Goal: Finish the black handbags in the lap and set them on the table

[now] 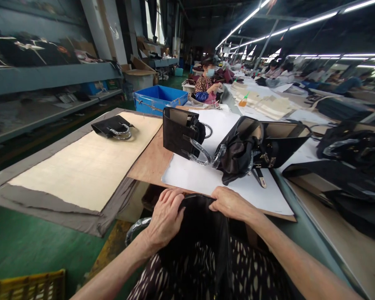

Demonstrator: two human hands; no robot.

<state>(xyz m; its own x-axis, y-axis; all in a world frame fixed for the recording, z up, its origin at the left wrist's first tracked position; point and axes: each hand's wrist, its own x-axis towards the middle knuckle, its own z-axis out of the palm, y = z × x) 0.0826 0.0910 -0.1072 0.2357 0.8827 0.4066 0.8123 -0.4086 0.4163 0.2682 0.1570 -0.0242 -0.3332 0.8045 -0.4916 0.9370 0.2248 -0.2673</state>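
On my lap stands a black handbag (200, 225), its top edge toward the table. My left hand (167, 214) grips the bag's rim on the left, fingers curled over the edge. The right rim is pinched by my right hand (229, 202), thumb and fingers closed on it. A handle in clear plastic wrap (137, 229) sticks out at the left beside my wrist. Just beyond my hands, an upright black bag (176, 135) and another black bag with its dark lining pulled out (237, 160) rest on the white sheet (187, 171).
A small black bag (108, 126) lies on a cream sheet (75, 162) at left. More black bags (337, 179) crowd the right. Behind the table are a blue bin (159, 98) and a masked co-worker (208, 85). A yellow crate (31, 285) sits on the green floor at lower left.
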